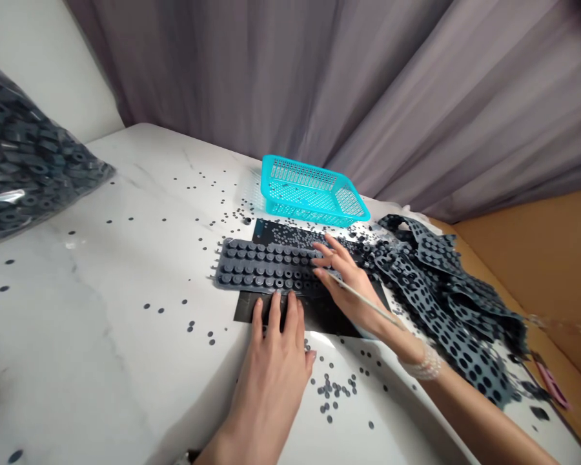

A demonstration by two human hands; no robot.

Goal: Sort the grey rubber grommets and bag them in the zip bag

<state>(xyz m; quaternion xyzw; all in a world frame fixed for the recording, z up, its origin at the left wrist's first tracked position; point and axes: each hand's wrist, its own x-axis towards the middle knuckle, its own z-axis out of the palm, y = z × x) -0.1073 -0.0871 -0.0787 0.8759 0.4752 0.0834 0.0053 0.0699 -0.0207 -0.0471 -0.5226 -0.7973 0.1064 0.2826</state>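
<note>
My left hand [275, 361] lies palm down with its fingers stretched out, the fingertips at the near edge of a dark grey rubber sheet [252, 263]. Rows of round raised studs cover this sheet, and some near its middle show open centres. A thin pale stick [368, 302] is pinched in my right hand [346, 284], over the sheet's right part. My right fingers hide that end of the sheet and the stick's tip. Beneath the sheet is a black mat [319, 316], with many small dark discs [290, 234] scattered along its far side.
A turquoise basket [314, 216] stands behind the mat. Perforated rubber offcuts [440, 290] are heaped at the right, near a pink-handled tool [552, 384]. At the left is a clear bag of dark rubber parts [29, 155]. Loose discs dot the white table [101, 336]; a grey curtain [271, 77] hangs behind.
</note>
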